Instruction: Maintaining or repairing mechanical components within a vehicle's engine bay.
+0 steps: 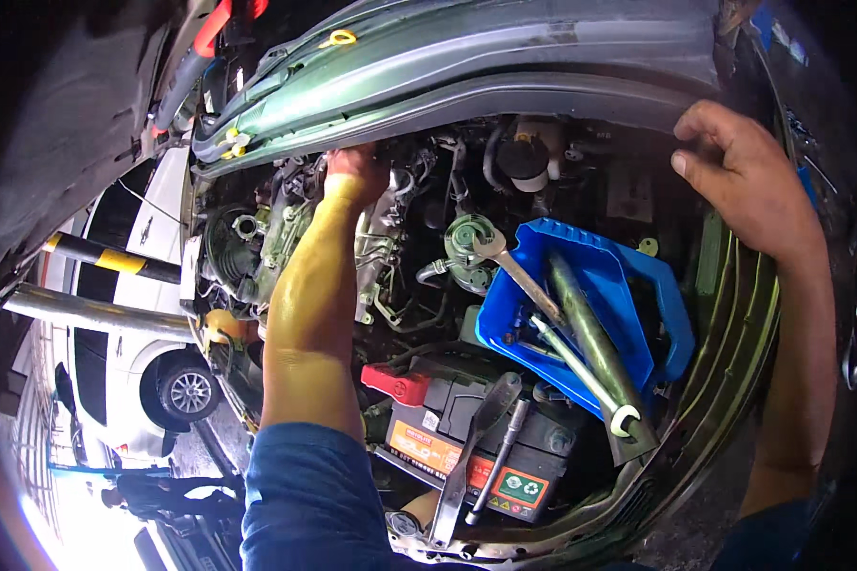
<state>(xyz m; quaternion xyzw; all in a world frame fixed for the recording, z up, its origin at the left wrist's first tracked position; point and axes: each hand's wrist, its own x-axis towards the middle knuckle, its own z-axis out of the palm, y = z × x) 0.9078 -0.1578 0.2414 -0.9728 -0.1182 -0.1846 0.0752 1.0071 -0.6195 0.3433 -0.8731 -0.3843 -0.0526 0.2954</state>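
My left hand [360,167] reaches deep into an engine bay, at the back of the engine [376,228]. Its fingers disappear beneath the cowl panel [505,59], so what they touch is hidden. At the right end of that panel is my right hand [747,181]. Its thumb and forefinger are curved and apart, and nothing shows between them. Between my arms sits a blue plastic tray [638,285] holding a large wrench [522,276], a thinner wrench [586,376] and a dark metal tube [590,328].
A car battery [481,428] with a red terminal cover [395,383] stands in front of the tray. Across it lie a flat metal bar [471,457] and a slim rod-like tool [498,462]. A white vehicle [129,371] and a striped pole [114,257] are at the left.
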